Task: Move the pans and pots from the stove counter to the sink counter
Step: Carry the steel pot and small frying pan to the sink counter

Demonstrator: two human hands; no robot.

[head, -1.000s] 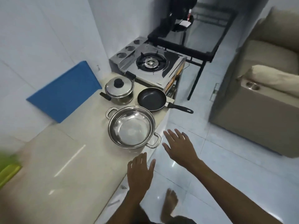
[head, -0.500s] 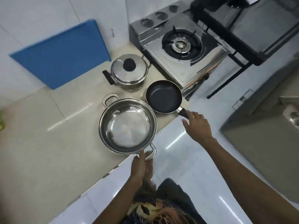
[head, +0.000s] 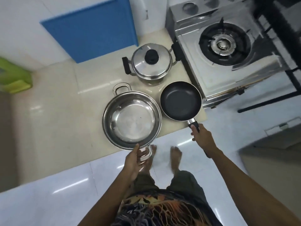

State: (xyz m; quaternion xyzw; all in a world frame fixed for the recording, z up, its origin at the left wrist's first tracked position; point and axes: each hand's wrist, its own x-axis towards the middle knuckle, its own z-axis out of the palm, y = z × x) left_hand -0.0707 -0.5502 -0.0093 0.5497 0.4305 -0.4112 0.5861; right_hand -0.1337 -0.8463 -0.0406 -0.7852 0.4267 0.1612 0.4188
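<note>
A wide open steel pot [head: 132,119] sits on the beige counter [head: 53,121] near its front edge. My left hand [head: 136,159] grips the pot's near loop handle. To its right lies a black frying pan [head: 180,100], its handle sticking out over the counter edge. My right hand [head: 201,136] is closed around that handle. Behind both stands a small lidded steel pot [head: 150,62] with black handles and a black knob, touched by neither hand.
A steel gas stove [head: 228,51] stands at the counter's right end, close to the pan. A blue board [head: 92,28] leans on the tiled wall. A green object [head: 13,77] is at the far left. My bare feet show on the white floor below.
My view has tipped down over the counter. My left hand went from open in the air to gripping the pot's handle, and my right hand closed on the pan's handle.
</note>
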